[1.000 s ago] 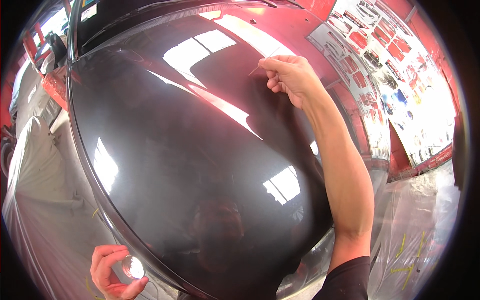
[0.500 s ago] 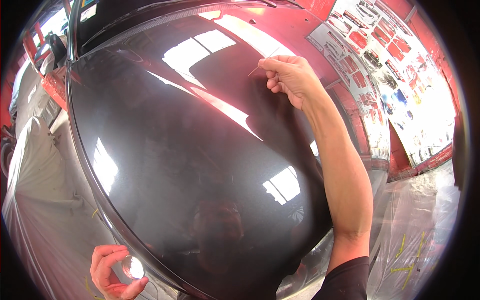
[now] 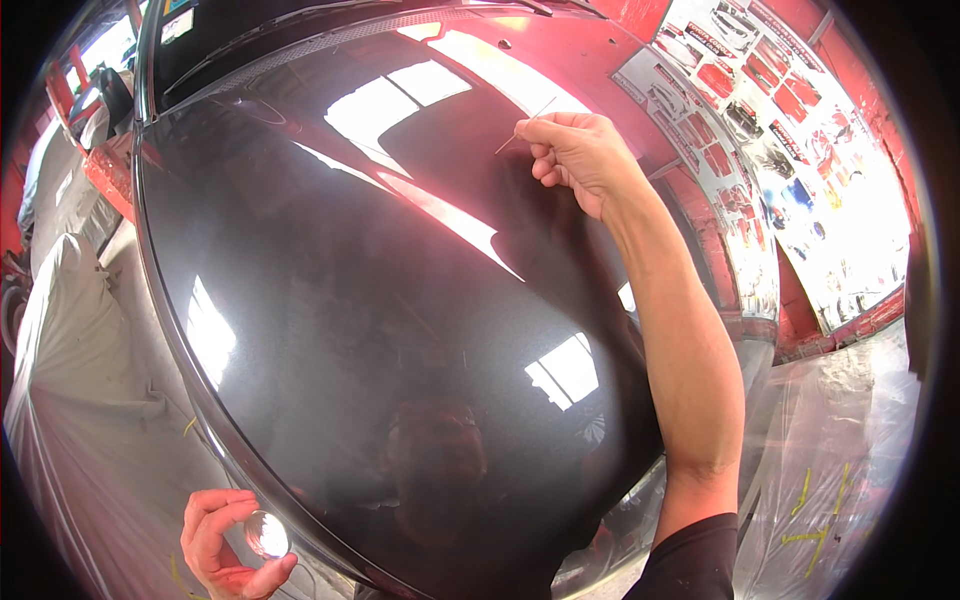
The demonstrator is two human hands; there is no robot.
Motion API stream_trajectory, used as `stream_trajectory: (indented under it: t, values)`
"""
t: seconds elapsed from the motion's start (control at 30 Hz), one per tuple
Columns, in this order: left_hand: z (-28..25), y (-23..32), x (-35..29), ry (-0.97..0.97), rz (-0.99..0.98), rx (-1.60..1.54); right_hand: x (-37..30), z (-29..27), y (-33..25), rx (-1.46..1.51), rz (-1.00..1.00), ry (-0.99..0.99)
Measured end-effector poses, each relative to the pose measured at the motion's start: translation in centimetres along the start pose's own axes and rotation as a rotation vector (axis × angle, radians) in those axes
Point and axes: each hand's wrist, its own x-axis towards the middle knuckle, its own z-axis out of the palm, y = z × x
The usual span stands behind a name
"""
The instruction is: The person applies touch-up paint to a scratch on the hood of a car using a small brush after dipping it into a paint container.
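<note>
A dark, glossy car hood (image 3: 340,330) fills the middle of the view and mirrors bright windows. Over its far right part, my right hand (image 3: 580,160) pinches a thin, light-coloured stick (image 3: 505,146) between thumb and fingertips. The stick's lower end points down at the paint; I cannot tell whether it touches. At the lower left, just outside the hood's near edge, my left hand (image 3: 217,548) grips a small, round, shiny silvery piece (image 3: 267,536) between thumb and fingers. Whether that piece is a cup or a lid does not show.
Windshield wipers (image 3: 250,38) lie beyond the hood's far edge. Plastic sheeting (image 3: 70,370) drapes something on the left, and more clear sheeting (image 3: 830,450) hangs at the right. Posters with car pictures (image 3: 765,90) cover a red wall. A red stand (image 3: 108,180) is at the far left.
</note>
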Motion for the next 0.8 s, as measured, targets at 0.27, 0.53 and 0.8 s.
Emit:
stream_trajectory:
  t: [0.27,0.53,0.8]
  values:
    - [0.03,0.33,0.26,0.0,-0.002,0.014,0.22,-0.69,0.05,0.093,0.022,0.0]
    - [0.27,0.39,0.73,0.006,0.021,0.001,0.52,-0.34,0.55,0.244,0.018,0.165]
    - [0.21,0.3,0.79,-0.004,0.038,0.009,0.61,-0.02,0.4,0.181,-0.009,0.213]
